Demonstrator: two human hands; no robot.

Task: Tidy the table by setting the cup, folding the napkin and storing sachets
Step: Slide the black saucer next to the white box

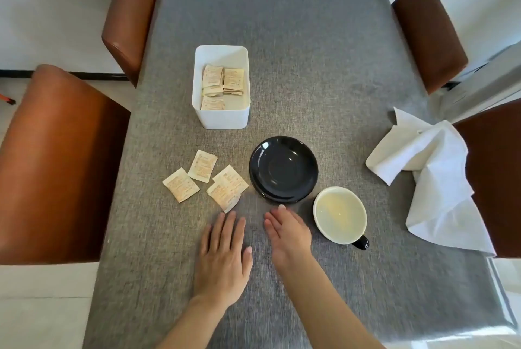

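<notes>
A cup (339, 214) with a pale inside and a black handle stands on the grey table (296, 52), just right of my right hand (287, 233). Beyond the hand sits an empty black saucer (283, 169). Several loose beige sachets (204, 179) lie left of the saucer, in front of a white box (221, 117) that holds more sachets. A crumpled white napkin (434, 176) hangs over the table's right edge. My left hand (224, 258) lies flat on the cloth near the closest sachet. Both hands hold nothing, fingers extended.
Brown leather chairs stand around the table: two on the left (56, 162) (131, 10) and two on the right (428, 32) (496, 173). The napkin drapes partly onto the near right chair.
</notes>
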